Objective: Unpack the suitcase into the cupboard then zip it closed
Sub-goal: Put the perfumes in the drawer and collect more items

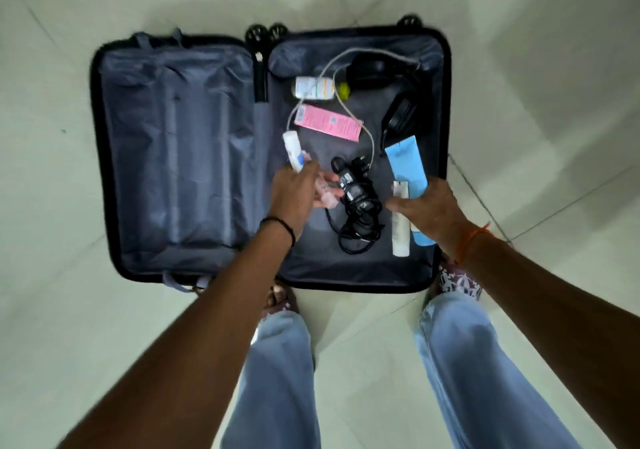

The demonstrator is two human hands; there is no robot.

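The suitcase lies open flat on the floor, toiletries loose inside, so both hands gather: left hand grips a white bottle, right hand clasps two tubes (cupboard unseen).

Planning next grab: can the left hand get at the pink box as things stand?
Probably not yet: the left hand already holds a white tube. The pink box lies uncovered just beyond it, only a thin cord beside it.

Pink box; blue tube; grey-lined suitcase.
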